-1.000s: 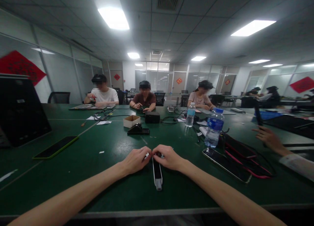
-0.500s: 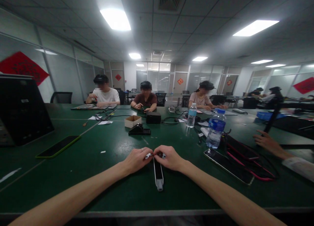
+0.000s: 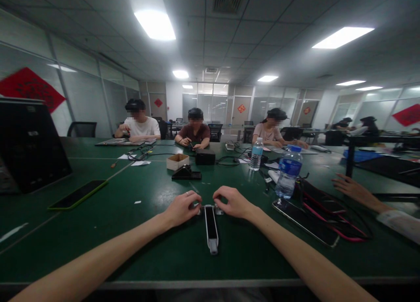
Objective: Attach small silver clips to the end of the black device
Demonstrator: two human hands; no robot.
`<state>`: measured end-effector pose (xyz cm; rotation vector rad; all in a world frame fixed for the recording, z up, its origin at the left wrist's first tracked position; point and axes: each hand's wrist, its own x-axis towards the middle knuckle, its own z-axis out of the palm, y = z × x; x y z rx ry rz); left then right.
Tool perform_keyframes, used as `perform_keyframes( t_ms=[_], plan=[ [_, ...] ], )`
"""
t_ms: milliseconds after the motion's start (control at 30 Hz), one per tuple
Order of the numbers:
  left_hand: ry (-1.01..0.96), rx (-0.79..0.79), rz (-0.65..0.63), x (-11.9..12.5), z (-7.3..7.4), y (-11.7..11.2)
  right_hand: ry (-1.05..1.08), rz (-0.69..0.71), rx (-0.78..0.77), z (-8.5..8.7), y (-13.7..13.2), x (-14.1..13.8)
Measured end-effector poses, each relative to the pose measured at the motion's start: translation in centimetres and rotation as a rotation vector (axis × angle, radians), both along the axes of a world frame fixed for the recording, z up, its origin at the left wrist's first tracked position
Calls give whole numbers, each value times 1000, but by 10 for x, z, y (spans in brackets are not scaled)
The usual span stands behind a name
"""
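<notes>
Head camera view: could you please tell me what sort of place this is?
Probably an open-plan office workroom: long green table shared by seated people, glass partition walls, ceiling light panels.

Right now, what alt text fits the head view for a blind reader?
The left hand and right hand pinch at the far end of a slim black device on a green table; three people sit opposite.

One view is taken from the head, faced forward and slightly downward over the table [image 3: 108, 210], left hand [image 3: 180, 209] and right hand [image 3: 233, 203] near.
</notes>
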<state>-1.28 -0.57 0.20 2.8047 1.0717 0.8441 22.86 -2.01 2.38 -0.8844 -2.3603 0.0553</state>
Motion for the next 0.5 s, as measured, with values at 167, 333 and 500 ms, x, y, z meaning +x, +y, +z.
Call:
perform_keyframes(
  t_ms=[167, 333, 500],
  plan=[
    [14, -88, 5, -1, 0, 2, -74, -33, -66, 1, 4, 10],
    [18, -154, -5, -2, -2, 4, -130, -27, -120, 0, 4, 10],
    [15, -190, -34, -2, -2, 5, -195, -17, -171, -3, 6, 12]
  ],
)
